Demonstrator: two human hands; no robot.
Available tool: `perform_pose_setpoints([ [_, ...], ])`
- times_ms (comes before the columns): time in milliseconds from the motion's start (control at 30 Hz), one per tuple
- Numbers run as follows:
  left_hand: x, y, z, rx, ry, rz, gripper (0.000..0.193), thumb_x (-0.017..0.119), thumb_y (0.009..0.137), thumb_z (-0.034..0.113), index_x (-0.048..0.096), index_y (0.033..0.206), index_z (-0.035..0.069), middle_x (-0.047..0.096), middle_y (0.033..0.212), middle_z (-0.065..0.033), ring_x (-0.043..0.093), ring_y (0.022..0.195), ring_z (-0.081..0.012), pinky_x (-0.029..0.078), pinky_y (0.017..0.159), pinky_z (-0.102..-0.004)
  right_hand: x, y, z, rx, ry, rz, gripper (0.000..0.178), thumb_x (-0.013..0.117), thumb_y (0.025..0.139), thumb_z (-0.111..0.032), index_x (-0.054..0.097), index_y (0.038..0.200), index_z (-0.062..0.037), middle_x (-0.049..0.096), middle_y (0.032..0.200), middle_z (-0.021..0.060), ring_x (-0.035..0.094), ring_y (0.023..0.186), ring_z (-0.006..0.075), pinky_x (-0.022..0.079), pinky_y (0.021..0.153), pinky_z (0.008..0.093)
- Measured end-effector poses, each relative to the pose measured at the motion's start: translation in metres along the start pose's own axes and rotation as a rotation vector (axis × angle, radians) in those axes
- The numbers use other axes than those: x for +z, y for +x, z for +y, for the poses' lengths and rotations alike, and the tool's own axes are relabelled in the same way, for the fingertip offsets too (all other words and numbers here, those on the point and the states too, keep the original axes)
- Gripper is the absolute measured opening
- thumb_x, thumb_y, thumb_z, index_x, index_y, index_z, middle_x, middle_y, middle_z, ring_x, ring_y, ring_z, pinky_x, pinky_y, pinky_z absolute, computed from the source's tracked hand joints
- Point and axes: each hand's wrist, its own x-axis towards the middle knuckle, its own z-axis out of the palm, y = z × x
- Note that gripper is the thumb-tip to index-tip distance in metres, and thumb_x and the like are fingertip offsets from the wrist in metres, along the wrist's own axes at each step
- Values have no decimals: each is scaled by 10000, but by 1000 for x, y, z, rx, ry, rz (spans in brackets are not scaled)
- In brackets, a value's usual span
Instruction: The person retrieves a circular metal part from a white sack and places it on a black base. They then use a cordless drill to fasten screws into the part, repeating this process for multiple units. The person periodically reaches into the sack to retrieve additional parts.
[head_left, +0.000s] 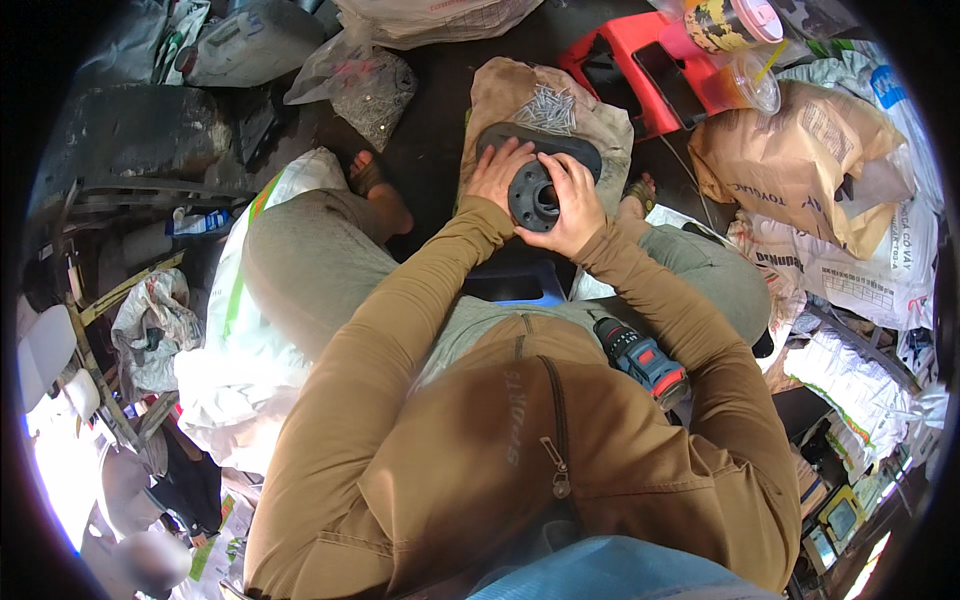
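Note:
Between my hands is a round black disc (525, 192) with several small holes and a larger opening in its middle. It is tilted against a long black plate (578, 148) with rounded ends. My right hand (575, 208) grips the disc's right side, thumb at the lower edge and fingers at the top. Fingers of my left hand (492, 178) lie stretched over the plate's left end, beside the disc; whether they also press on it is partly hidden. Just beyond the plate, a pile of silver screws (547, 109) rests on a stained brown paper sack (495, 90).
A cordless drill (640, 358) lies on my lap at the right. Behind stands a red stool (640, 75) with drink cups (735, 25). A clear bag of small parts (372, 100) is at the back left. Paper sacks (790, 160) crowd the right, a white sack (240, 370) the left.

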Motion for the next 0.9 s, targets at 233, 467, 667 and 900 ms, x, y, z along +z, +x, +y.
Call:
perform_pose_setpoints([
  [233,5,-3,-6,2,-31,-8,656,619,773,357,404,1357,150,358,1456,-23,242,1396,-213,140,1151,-421,13,2,-11,124,-86,79,970,842,541,-312,366,1343,-42,402,1227,208,416,1142,384,366,975,450],
  [467,5,-3,-6,27,20,-22,699,634,770,364,380,1386,153,333,1470,-23,215,1404,-210,128,1155,-422,16,3,-15,188,-98,92,977,843,539,-313,363,1352,-61,395,1223,219,416,1122,397,376,957,456],
  [667,4,-3,-5,9,-3,-9,742,664,734,360,380,1387,149,338,1468,-33,216,1404,-222,126,1155,-424,13,5,-10,103,-103,73,968,838,531,-291,373,1357,-94,388,1241,224,414,1130,402,376,961,464],
  [900,2,-2,-1,15,-10,36,747,669,720,314,376,1382,135,362,1452,-32,247,1391,-228,144,1149,-428,11,6,-7,62,-84,70,971,840,517,-287,382,1351,-97,397,1240,222,420,1135,396,376,968,465],
])
